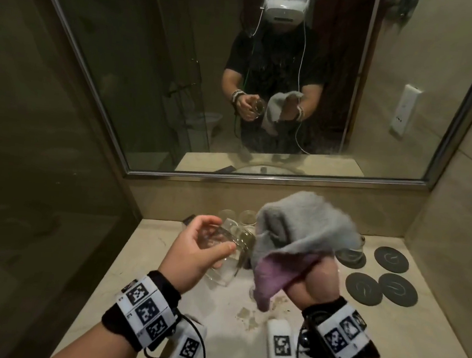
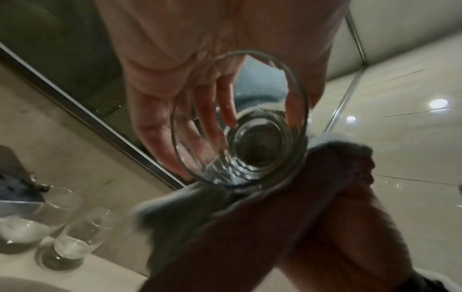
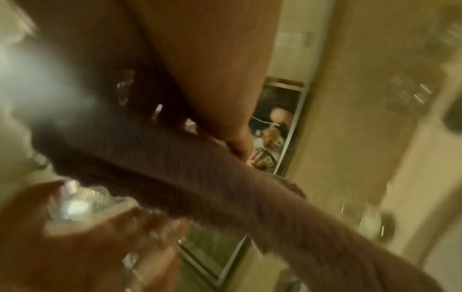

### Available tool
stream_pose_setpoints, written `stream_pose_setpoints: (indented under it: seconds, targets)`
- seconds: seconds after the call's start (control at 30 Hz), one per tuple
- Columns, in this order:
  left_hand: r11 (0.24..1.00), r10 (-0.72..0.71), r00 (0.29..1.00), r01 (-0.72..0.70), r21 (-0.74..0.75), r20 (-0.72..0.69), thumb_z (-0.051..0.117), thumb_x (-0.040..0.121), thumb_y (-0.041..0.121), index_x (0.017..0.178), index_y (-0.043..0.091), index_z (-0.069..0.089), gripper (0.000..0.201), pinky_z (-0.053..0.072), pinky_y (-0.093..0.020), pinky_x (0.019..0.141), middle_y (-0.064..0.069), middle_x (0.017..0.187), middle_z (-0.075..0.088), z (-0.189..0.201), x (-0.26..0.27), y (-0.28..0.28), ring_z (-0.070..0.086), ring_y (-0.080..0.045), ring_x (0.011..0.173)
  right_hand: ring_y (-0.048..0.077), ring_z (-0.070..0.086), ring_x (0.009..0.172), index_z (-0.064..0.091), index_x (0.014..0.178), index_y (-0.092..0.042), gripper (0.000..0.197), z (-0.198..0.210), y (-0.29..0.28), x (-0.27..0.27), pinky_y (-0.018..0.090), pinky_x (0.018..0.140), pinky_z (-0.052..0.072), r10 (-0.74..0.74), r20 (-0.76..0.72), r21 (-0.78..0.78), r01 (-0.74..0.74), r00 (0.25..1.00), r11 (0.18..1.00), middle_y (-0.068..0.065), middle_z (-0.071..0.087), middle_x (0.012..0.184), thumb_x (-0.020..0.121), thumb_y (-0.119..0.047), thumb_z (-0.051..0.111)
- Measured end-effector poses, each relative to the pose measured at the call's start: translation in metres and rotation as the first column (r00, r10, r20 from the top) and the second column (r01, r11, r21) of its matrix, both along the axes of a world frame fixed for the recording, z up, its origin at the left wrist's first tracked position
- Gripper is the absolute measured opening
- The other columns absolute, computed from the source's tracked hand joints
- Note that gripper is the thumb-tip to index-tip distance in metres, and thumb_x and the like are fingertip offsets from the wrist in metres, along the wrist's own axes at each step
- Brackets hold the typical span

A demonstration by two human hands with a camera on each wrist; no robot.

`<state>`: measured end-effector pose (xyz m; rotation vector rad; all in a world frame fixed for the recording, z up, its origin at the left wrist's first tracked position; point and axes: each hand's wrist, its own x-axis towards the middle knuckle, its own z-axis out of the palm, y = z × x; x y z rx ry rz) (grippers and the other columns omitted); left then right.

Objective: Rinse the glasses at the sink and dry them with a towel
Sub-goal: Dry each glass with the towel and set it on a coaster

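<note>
While the left hand (image 1: 194, 249) grips a glass (image 1: 228, 252) tilted over the counter (image 1: 142, 259), the right hand (image 1: 314, 280) clutches a towel (image 1: 304, 227) beside it. Left wrist: towel touches the glass base; two glasses (image 2: 50, 223) stand on the counter. Right wrist: blurred, towel across frame.

Dim, warm light over a pale marble tabletop (image 1: 125, 257), stained with wet patches near the middle. A big metal-framed mirror (image 1: 151, 85) fills the upper frame, showing a glass shower screen and a toilet. Beige tiled wall (image 1: 459, 227) on the right, with a white wall socket (image 1: 405, 110) reflected beside it.
</note>
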<state>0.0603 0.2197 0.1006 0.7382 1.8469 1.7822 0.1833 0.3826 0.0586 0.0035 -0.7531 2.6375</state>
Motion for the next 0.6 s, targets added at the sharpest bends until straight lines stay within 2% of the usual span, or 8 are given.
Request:
stream_pose_setpoints:
  seconds: [0.03,0.07,0.1,0.23,0.33,0.4,0.5,0.6]
  targets:
    - [1.0,-0.013,1.0,0.013,-0.015,0.001,0.087,0.056,0.027,0.108,0.017,0.058,0.06,0.056,-0.034,0.063,-0.01,0.103,0.069,-0.001,0.002,0.002,0.067,-0.018,0.085,0.024,0.071,0.081,0.076,0.088,-0.003,0.03,0.003,-0.004,-0.001,0.042,0.079,0.058,-0.07,0.099,0.224,0.046,0.993,0.974,0.017,0.073,0.089,0.072,-0.029,0.077]
    - [0.999,-0.03,1.0,0.03,-0.031,0.007,0.086,0.052,0.032,0.105,0.016,0.06,0.06,0.056,-0.033,0.062,-0.009,0.097,0.07,-0.001,0.004,0.004,0.067,-0.016,0.083,0.021,0.069,0.066,0.073,0.078,-0.001,0.014,0.007,-0.01,-0.003,0.033,0.063,0.059,-0.129,0.136,0.452,0.054,0.982,0.891,0.014,0.073,0.076,0.074,-0.014,0.077]
    - [0.997,-0.056,0.998,0.056,-0.044,0.002,0.087,0.051,0.034,0.103,0.016,0.061,0.061,0.056,-0.031,0.063,-0.005,0.093,0.072,-0.002,0.005,0.005,0.067,-0.015,0.083,0.019,0.068,0.063,0.069,0.08,0.0,0.009,0.007,-0.015,-0.004,0.03,0.058,0.058,-0.13,0.165,0.565,0.014,0.978,0.825,0.011,0.073,0.072,0.076,-0.005,0.075]
    - [0.981,-0.157,0.943,0.115,-0.157,-0.293,0.088,0.062,0.031,0.103,0.019,0.068,0.048,0.054,-0.022,0.081,0.005,0.094,0.074,-0.004,0.011,0.006,0.068,-0.008,0.09,0.035,0.067,0.1,0.056,0.123,-0.004,0.044,0.004,-0.027,-0.01,0.046,0.085,0.056,-0.071,0.264,0.514,-0.078,0.962,0.854,0.019,0.069,0.112,0.081,-0.006,0.068]
    - [0.946,-0.3,0.697,0.132,-0.295,-0.651,0.083,0.069,0.032,0.106,0.021,0.069,0.042,0.05,-0.022,0.079,0.01,0.095,0.07,-0.005,0.012,0.007,0.063,-0.004,0.088,0.033,0.064,0.109,0.049,0.131,-0.003,0.034,0.005,-0.032,-0.015,0.041,0.093,0.053,0.013,0.322,0.36,-0.135,0.947,0.923,0.022,0.066,0.117,0.097,-0.01,0.05]
    - [0.931,-0.352,0.576,0.133,-0.34,-0.738,0.079,0.07,0.04,0.105,0.02,0.068,0.042,0.048,-0.025,0.077,0.009,0.094,0.067,-0.006,0.012,0.007,0.059,-0.006,0.087,0.036,0.062,0.11,0.048,0.131,-0.003,0.037,0.001,-0.033,-0.016,0.045,0.096,0.05,0.034,0.34,0.297,-0.141,0.94,0.944,0.027,0.062,0.12,0.094,-0.006,0.051]
    - [0.932,-0.303,0.696,0.071,-0.357,-0.652,0.075,0.067,0.053,0.12,0.03,0.059,0.06,0.045,-0.021,0.087,0.015,0.114,0.057,-0.007,0.01,0.004,0.052,0.002,0.102,0.037,0.061,0.102,0.053,0.125,-0.001,0.035,-0.006,-0.03,-0.017,0.048,0.093,0.049,-0.011,0.362,0.222,-0.075,0.932,0.972,0.032,0.059,0.119,0.09,-0.001,0.049]
    - [0.914,-0.17,0.962,0.073,-0.399,-0.213,0.07,0.062,0.068,0.127,0.037,0.048,0.075,0.05,-0.027,0.084,0.007,0.124,0.05,0.002,0.008,0.002,0.056,-0.005,0.1,0.034,0.065,0.096,0.059,0.118,-0.006,0.04,-0.008,-0.023,-0.016,0.047,0.089,0.052,-0.119,0.303,0.2,0.059,0.945,0.978,0.027,0.066,0.11,0.078,-0.008,0.062]
